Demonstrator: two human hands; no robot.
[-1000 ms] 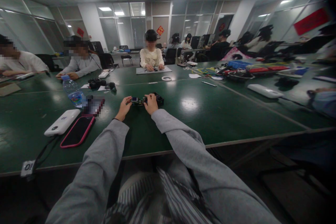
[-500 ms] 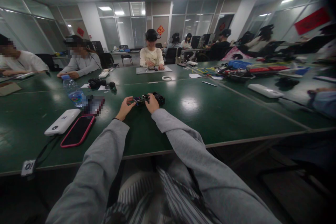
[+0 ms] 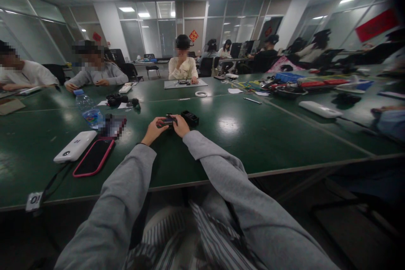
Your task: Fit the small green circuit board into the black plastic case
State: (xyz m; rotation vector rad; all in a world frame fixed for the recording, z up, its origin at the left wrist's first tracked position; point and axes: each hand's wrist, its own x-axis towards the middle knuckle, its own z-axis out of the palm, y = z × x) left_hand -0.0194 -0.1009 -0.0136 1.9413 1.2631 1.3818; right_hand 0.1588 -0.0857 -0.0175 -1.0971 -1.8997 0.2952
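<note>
Left hand (image 3: 154, 130) and small dark device (image 3: 168, 122) have shifted since half a second ago: the fingers have closed in on the device's left end, and the device has turned, its lit little screen no longer facing up toward the camera. Right hand (image 3: 181, 126) has barely moved, and more of the black case (image 3: 190, 117) now shows beside it. Across the counter (image 3: 268, 139), at upper centre, a co-worker (image 3: 182, 66) has lifted one arm toward the head.

Both hands are grasping the device, one from each side, fingertips bent around it; it sits just left of the frame's centre, partly hidden by the fingers. Whether it touches the counter I cannot tell. The black case rests on the counter just right of the device, close to the right hand's fingers.

At left of the frame, a clear bottle (image 3: 88, 109) stands behind a white power bank (image 3: 75, 147), with a pink-edged phone (image 3: 94, 158) lying beside the power bank. A white ring (image 3: 201, 94) lies above centre.
</note>
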